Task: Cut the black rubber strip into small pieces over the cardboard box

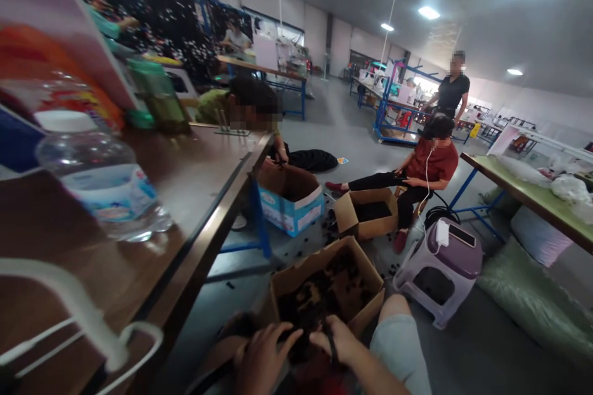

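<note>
Low in the view, my left hand (266, 349) has its thumb and fingers around black material (299, 349), whose exact kind I cannot make out. Close beside it on the right, my right hand (341, 340) is closed round a narrow dark item (332, 345), too blurred to name. Both hands are over the near edge of an open cardboard box (368, 315) between my knees. Small black pieces (319, 284) lie scattered inside that box.
A wooden table (185, 179) with a water bottle (99, 179) stands left. Beyond are a blue-and-white box (291, 216), another cardboard box (365, 228) and two seated people. A purple-topped stool (445, 253) with a phone (462, 235) is right. Black scraps litter the floor.
</note>
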The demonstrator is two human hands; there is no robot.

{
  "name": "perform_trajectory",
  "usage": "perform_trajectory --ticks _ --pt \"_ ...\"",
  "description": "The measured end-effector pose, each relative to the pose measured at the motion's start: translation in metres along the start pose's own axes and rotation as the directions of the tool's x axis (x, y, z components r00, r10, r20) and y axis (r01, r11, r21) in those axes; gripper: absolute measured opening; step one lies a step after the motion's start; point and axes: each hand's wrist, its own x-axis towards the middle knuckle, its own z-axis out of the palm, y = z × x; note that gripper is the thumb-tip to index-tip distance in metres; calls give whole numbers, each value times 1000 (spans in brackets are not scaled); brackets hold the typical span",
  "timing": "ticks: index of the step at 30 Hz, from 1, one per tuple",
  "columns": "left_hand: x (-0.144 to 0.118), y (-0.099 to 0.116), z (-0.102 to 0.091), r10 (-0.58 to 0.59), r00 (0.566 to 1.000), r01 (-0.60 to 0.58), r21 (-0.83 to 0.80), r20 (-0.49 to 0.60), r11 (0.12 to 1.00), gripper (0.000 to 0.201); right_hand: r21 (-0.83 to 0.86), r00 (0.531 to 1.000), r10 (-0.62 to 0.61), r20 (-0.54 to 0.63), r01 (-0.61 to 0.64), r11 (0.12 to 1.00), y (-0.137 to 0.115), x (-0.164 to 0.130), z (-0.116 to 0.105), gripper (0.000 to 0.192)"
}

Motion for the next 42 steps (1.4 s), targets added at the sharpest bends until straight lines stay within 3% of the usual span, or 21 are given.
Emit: perform_trajectory --ticks 3,6,12,18,23,31,37,42 --pt "-2 4 -3 -16 1000 16 -9 -5 1000 20 -92 990 135 -49 -139 986 4 0 -3 44" --pt "-2 3 -2 -51 998 50 -7 -40 999 21 -118 981 188 -54 -193 974 11 3 -7 48" --pt "-5 6 -1 -9 1000 9 -52 14 999 17 6 995 70 -75 -70 998 1 -3 -11 45" --pt "-10 20 -4 -12 999 16 -131 30 991 15 116 991 130 41 -134 984 -7 -8 -23 57" --pt "-11 21 -3 -52 999 51 -150 -4 987 17 176 977 153 -151 -126 976 -3 1 -31 60" --pt "-14 24 -4 39 999 -29 -263 33 964 18 341 951 153 -269 -55 938 4 6 -38 58" --pt "-14 23 -4 39 999 -31 -255 26 966 19 376 967 143 -210 -56 925 1 4 -39 58" --pt "-13 23 -5 25 1000 -23 -212 8 977 22 380 962 139 -236 -40 924 5 6 -40 59"
